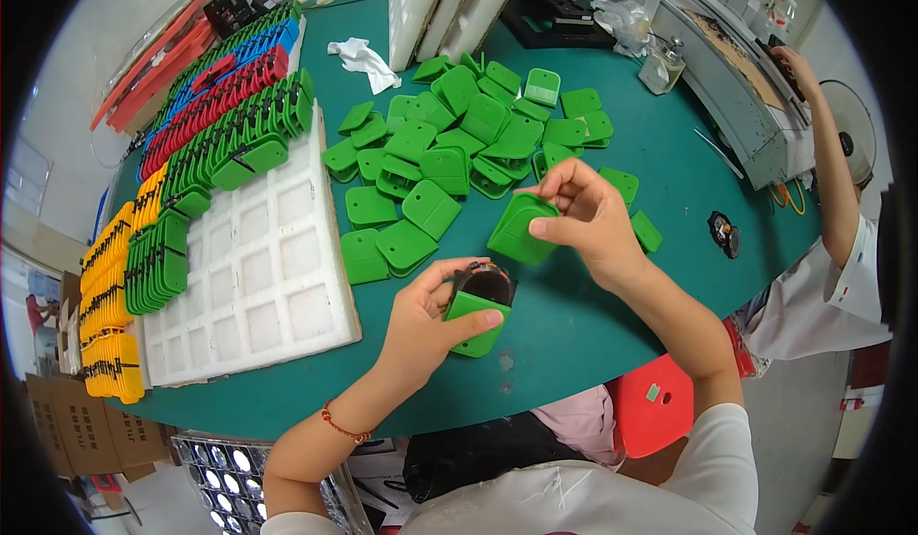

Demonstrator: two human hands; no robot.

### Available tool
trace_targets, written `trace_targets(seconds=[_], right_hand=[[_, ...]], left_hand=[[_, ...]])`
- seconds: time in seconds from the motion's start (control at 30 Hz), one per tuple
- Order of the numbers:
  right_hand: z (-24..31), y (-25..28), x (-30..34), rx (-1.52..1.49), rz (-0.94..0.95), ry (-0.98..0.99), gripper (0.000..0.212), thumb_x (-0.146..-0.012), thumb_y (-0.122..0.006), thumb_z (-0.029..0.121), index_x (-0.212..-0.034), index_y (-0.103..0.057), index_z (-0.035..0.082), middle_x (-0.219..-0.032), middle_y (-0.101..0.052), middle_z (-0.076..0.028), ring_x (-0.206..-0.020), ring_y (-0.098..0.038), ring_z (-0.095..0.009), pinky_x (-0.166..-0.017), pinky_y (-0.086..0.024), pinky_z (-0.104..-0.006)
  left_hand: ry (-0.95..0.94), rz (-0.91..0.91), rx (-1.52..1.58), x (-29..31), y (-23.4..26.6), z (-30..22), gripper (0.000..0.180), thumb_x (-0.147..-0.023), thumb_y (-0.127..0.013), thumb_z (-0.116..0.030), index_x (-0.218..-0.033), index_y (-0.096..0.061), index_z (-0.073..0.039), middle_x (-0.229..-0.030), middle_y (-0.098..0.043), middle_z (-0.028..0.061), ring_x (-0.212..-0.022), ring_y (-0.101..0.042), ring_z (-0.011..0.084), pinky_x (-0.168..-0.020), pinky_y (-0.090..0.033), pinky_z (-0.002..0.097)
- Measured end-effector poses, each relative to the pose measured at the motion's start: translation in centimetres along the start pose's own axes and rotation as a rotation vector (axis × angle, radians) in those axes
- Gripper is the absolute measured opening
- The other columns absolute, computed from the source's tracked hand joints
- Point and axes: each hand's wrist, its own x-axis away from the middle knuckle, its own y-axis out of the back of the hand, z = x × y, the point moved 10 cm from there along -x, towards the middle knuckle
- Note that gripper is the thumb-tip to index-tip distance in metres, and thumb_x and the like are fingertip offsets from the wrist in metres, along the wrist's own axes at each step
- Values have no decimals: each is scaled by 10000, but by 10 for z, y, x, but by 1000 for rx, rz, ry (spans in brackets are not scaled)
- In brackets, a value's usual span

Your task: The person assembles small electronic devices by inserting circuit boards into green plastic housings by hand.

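Note:
My left hand (421, 320) grips a small device (481, 307) with a green lower shell and a dark, round inner part showing at its top. Its thumb presses on the green face. Up and to the right, my right hand (588, 224) pinches a loose green plastic cover (522, 230) between thumb and fingers. The cover is tilted and apart from the device. Beyond both hands spreads a loose heap of similar green covers (446, 169), rounded at one end, some with a small hole.
At left a white foam tray (251, 320) stands beside rows of green, red, blue and yellow pieces (158, 258). White foam slabs (421, 9) and a white cloth (363, 62) are at the back. A co-worker's arm (832, 152) reaches in at right, past a small dark part (724, 235).

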Motion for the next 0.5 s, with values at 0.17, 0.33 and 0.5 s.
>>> trace_targets(seconds=[0.17,0.33,0.5], right_hand=[[-12,1,7,-202,-75,-88,222,-739,-684,-37,-804,-502,72,-845,-577,-14,-876,-596,-114,-765,-470,-237],[-8,-6,10,-148,-33,-69,258,-724,-677,-29,-736,-453,99,-761,-483,25,-864,-588,-130,-882,-460,-322],[-14,-20,17,-192,-8,-133,268,-733,-661,-52,-726,-440,99,-780,-498,14,-877,-591,-141,-857,-472,-315]], left_hand=[[58,32,-71,4,-5,6,550,-738,-725,10,-1213,-446,21,-1064,-618,108,-953,-591,138,-827,-493,266],[43,34,-94,3,-8,7,562,-740,-724,9,-1220,-434,30,-1062,-619,114,-951,-591,139,-818,-496,267],[9,48,-44,3,-12,2,540,-749,-713,17,-1217,-443,26,-1021,-622,94,-922,-593,132,-806,-493,260]])
